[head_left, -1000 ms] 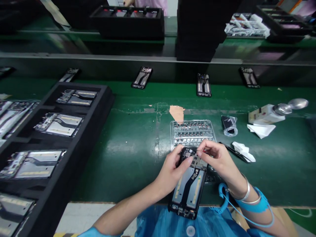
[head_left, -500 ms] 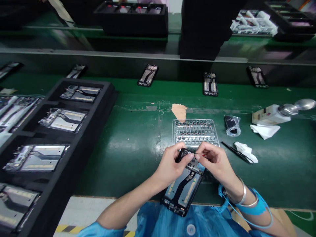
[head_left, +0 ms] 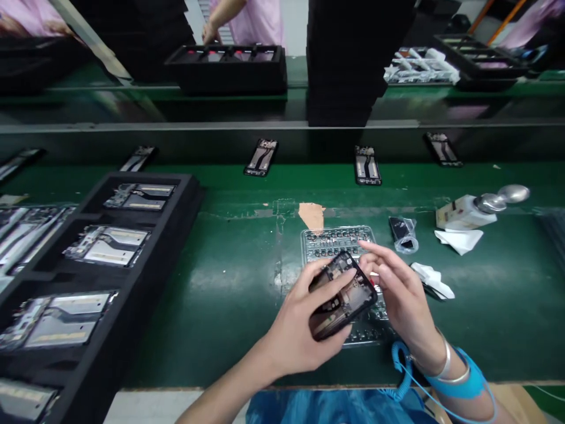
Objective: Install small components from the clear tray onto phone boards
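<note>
A black phone body (head_left: 342, 300) with its inner parts exposed is tilted up above the bench. Around its sides wraps my left hand (head_left: 304, 318), one finger lying across its inner face. Close to the phone's upper right edge is my right hand (head_left: 397, 288), its fingers curled with a small red item (head_left: 373, 282) by the fingertips; how it is held is hard to make out. Beneath both hands lies a clear tray (head_left: 338, 235) with rows of small parts, partly covered by the phone and hands.
On the left stands a black foam tray (head_left: 176, 218) of open phone bodies. Several more phones, such as one phone (head_left: 367, 166), lie along the back. A white bottle (head_left: 465, 213), wipes (head_left: 459, 238) and a bagged black item (head_left: 403, 234) are at right. A person (head_left: 251, 20) works beyond.
The phone body has been lifted and turned in my left hand, its face now angled differently. My right hand has moved slightly away from it and its fingers have spread. The view has tilted up.
</note>
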A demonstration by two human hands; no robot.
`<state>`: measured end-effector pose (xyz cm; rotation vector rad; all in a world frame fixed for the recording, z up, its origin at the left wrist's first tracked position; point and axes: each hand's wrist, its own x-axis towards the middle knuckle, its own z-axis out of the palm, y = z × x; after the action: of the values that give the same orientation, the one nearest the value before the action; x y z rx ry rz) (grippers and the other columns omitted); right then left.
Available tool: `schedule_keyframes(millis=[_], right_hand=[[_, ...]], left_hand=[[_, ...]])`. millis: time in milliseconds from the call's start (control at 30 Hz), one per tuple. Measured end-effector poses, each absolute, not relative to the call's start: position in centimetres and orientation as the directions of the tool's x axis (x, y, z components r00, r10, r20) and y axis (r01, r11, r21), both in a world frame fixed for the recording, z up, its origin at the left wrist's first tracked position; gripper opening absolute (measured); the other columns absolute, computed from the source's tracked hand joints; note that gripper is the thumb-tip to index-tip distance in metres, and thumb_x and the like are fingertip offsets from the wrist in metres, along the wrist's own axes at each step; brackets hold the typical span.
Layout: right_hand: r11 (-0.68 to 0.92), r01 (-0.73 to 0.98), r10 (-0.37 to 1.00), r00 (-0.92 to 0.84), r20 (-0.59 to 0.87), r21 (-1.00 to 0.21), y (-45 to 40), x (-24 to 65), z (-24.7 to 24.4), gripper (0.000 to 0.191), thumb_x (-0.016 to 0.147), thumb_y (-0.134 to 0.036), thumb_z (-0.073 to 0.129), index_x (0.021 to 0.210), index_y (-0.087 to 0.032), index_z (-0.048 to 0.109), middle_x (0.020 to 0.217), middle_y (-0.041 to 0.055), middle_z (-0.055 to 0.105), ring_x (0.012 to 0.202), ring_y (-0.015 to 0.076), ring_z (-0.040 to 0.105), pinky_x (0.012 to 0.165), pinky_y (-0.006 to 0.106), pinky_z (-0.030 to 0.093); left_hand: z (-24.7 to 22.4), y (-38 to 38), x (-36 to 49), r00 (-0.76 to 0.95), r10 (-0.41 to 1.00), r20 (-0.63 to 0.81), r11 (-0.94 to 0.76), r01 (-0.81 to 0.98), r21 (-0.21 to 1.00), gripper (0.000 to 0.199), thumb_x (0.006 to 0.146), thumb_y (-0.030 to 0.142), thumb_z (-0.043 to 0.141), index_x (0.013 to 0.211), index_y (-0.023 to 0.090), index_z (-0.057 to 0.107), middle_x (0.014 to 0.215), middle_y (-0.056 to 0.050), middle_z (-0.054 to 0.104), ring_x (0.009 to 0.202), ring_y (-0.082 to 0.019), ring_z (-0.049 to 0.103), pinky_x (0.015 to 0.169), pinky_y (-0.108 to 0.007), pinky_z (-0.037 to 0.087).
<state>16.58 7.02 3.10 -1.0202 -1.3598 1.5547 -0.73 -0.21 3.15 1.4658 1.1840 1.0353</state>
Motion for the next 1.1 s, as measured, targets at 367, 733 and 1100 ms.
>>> schedule_keyframes(millis=[367,733,1100], right_hand=[[-0.120,0.037,0.902,-0.413,-0.124,-0.992,5.8,17.1,3.3,0.011,0.081,-0.029,0.061,0.077,-0.019,0.060,0.057,-0.0026,0.053,0.043,0.0086,0.047,0.044,0.023,0.038],[-0.217,-0.022,0.895,-0.404,-0.190,-0.976,5.9,16.8,2.8,0.009,0.081,-0.027,0.063,0.078,-0.019,0.062,0.052,-0.0045,0.051,0.043,0.0056,0.045,0.042,0.018,0.034],[-0.118,0.239,0.874,-0.436,-0.215,-0.964,7.0,22.8,4.8,0.030,0.084,-0.030,0.058,0.113,-0.027,0.062,0.079,0.0019,0.066,0.055,0.0096,0.054,0.051,0.022,0.046]], left_hand=[[1.5,1.0,0.6,0.629,0.771,-0.105,0.629,-0.722,0.289,0.066,0.058,0.050,0.054,0.110,0.011,0.058,0.105,-0.016,0.057,0.080,-0.028,0.058,0.061,-0.035,0.048],[1.2,1.2,0.9,0.580,0.810,-0.087,0.580,-0.769,0.269,0.067,0.061,0.052,0.051,0.112,0.007,0.057,0.112,-0.020,0.055,0.082,-0.029,0.058,0.061,-0.036,0.048],[0.4,1.8,-3.1,0.357,0.823,-0.442,0.566,-0.580,0.585,0.023,0.078,0.022,0.063,0.098,0.013,0.060,0.066,-0.001,0.059,0.047,-0.005,0.050,0.046,-0.016,0.038]])
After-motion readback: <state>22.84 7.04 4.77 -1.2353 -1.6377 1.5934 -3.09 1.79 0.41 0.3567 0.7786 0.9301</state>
